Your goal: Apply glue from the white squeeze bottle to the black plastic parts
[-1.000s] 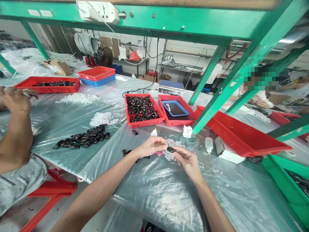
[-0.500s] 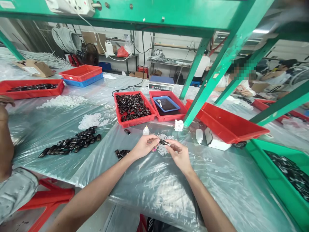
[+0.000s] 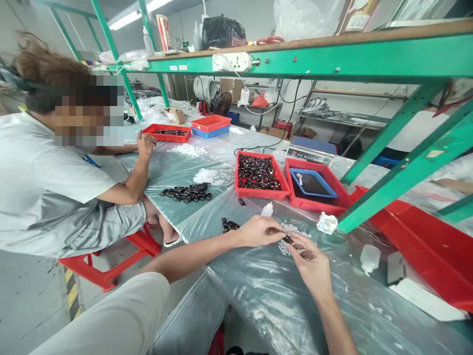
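Note:
Between the fingertips of both hands is a small black glossy part (image 3: 287, 239), held over the table. My left hand (image 3: 263, 230) pinches its left end, and my right hand (image 3: 309, 256) grips the other end; the fingers cover much of it. Under the hands lies a scatter of small clear-white pieces (image 3: 291, 228). Just behind my left hand stands a small white squeeze bottle (image 3: 267, 210). A few more black parts (image 3: 229, 225) lie to the left of my left wrist, and a single black part (image 3: 241, 202) rests farther back.
A red tray (image 3: 264, 193) full of black parts stands behind, beside a red tray (image 3: 318, 203) holding a blue tray (image 3: 314, 182). Green posts (image 3: 399, 172) slant down at right near crumpled white paper (image 3: 327, 223). A co-worker (image 3: 55, 162) sits at left near piled black parts (image 3: 186, 193).
The view has swung left, bringing the co-worker into sight, and everything sits farther right in the picture. Both hands still hold the black part together.

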